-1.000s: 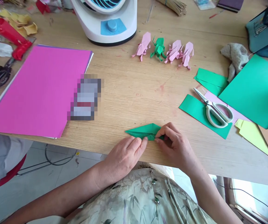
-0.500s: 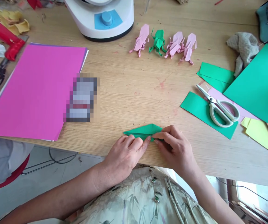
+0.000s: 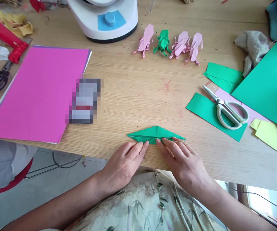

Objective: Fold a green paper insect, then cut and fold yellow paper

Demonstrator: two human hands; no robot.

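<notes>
A narrow folded piece of green paper [image 3: 156, 131], pointed at both ends and creased down the middle, lies near the table's front edge. My left hand [image 3: 126, 160] has its fingers curled, the thumb and forefinger holding the paper's lower left edge. On the lower right edge, my right hand [image 3: 183, 160] grips the paper with thumb and fingers close together, the fingers lying over the fold. Part of the lower edge is hidden under both hands.
White-handled scissors [image 3: 232, 114] rest on a green strip [image 3: 203, 104] at right, beside a large green sheet [image 3: 270, 86]. Folded paper frogs [image 3: 163, 43] line the back near a white appliance [image 3: 109, 24]. Left are magenta sheets [image 3: 39, 96] and a blurred-out device [image 3: 84, 101].
My right hand has shifted from a pinch at the paper's middle to lying along its right half, uncovering the right tip. My left thumb has drawn slightly left and back.
</notes>
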